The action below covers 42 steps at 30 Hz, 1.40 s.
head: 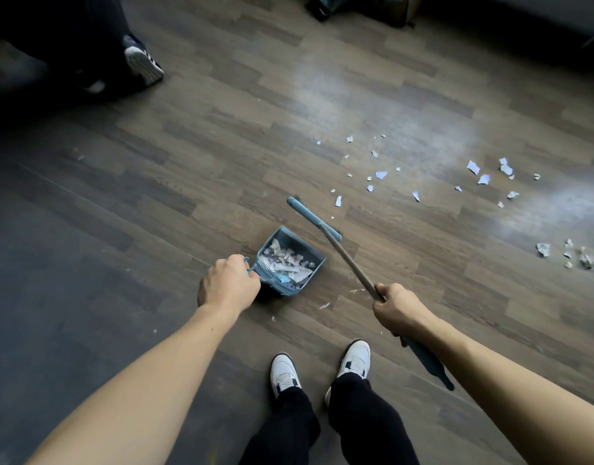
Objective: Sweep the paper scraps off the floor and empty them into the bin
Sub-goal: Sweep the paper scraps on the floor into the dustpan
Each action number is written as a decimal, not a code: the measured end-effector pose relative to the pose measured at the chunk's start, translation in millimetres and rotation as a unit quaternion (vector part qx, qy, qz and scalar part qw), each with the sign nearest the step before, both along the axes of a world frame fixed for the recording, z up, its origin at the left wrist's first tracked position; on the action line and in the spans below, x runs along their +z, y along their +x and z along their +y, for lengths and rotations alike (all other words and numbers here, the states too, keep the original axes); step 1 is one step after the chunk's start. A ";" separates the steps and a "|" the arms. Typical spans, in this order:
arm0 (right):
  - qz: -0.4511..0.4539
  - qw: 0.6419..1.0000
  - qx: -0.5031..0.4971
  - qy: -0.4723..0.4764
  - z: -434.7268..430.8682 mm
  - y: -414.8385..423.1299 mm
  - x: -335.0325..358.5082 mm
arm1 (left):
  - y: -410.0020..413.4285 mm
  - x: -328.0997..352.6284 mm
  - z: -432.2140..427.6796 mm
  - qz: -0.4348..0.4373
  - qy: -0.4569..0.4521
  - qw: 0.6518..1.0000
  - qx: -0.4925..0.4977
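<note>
In the upper left of the frame stands another person's striped shoe (143,60) on the wood-pattern floor (128,203). Left of centre, my left hand (229,285) is curled round the short handle of the blue dustpan (285,233), gripping it. The pan rests on the floor, heaped with paper scraps (290,263). Just beside its upper right corner lies the blue broom head (314,218), its bar slanting from upper left to lower right. The pole (351,263) runs down to my right hand (398,307), whose fingers are wrapped tight around it. At the bottom centre are my white shoes (285,371). More loose scraps (376,174) lie scattered right of centre, well apart from the pan, and crumpled bits (570,255) sit near the right edge.
</note>
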State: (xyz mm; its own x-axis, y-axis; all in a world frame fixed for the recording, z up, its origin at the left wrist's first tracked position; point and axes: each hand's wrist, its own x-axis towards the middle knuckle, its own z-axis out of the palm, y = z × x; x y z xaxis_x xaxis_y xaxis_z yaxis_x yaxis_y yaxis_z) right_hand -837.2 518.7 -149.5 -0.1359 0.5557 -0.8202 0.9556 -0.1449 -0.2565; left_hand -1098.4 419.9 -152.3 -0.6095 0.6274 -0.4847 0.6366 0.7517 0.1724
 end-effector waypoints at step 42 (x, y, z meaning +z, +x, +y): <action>0.019 0.992 0.123 -0.005 109.7 -4.6 -24.1 | 10.8 -15.1 75.6 0.034 -0.024 0.998 0.039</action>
State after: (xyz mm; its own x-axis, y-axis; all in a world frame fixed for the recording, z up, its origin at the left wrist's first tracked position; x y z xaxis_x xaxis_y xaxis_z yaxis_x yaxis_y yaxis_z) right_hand -841.8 628.4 -173.6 -0.2971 0.4939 -0.8172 0.9522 0.0893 -0.2922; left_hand -1087.6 495.5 -167.4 -0.6876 0.5543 -0.4690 0.5856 0.8053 0.0932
